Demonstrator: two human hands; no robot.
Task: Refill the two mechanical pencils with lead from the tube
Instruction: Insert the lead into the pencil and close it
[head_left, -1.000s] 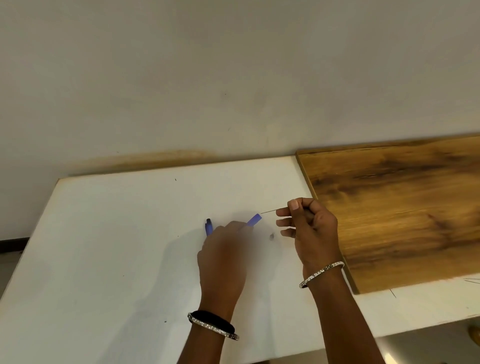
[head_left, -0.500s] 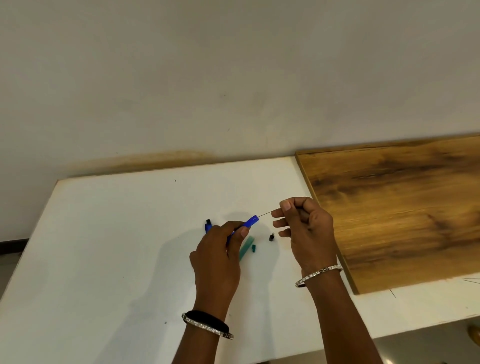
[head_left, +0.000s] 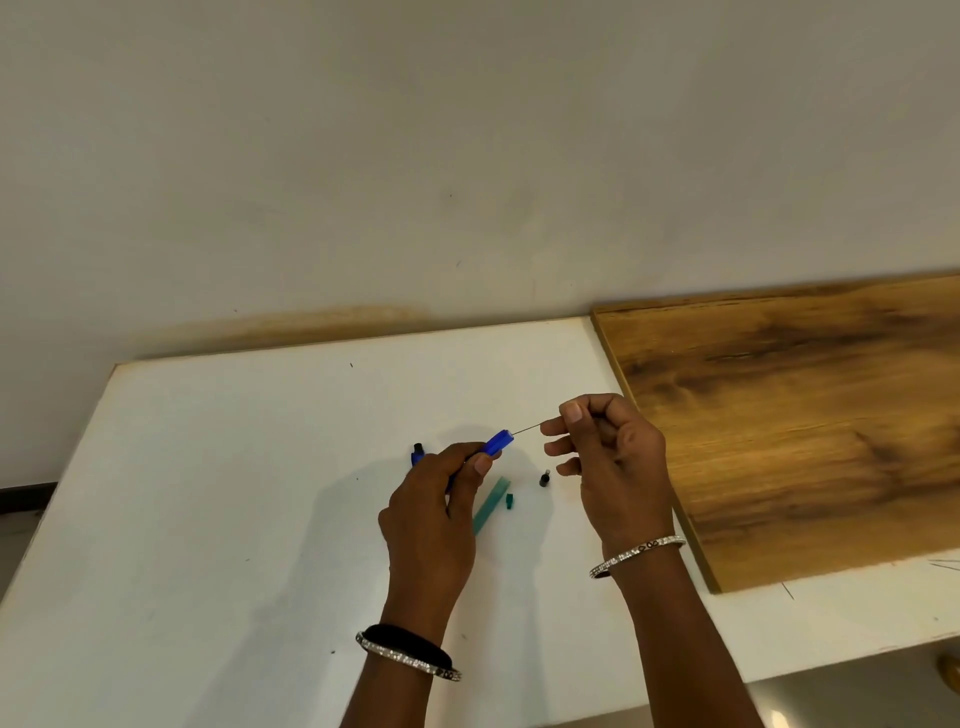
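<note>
My left hand grips a blue mechanical pencil, whose open end points up and right. A thin lead runs from that end to my right hand, which pinches it between thumb and forefinger. The second blue pencil lies on the white table behind my left hand, mostly hidden. A green lead tube lies on the table between my hands, with its small green cap beside it. A small black pencil cap stands near my right hand.
A brown wooden board lies on the right part of the table, close to my right hand. A plain wall rises behind the table. The table's front edge runs just below my wrists.
My left hand has drawn back toward me, uncovering the green tube, its cap and the black cap. The lead's tip now sits at the pencil's open end.
</note>
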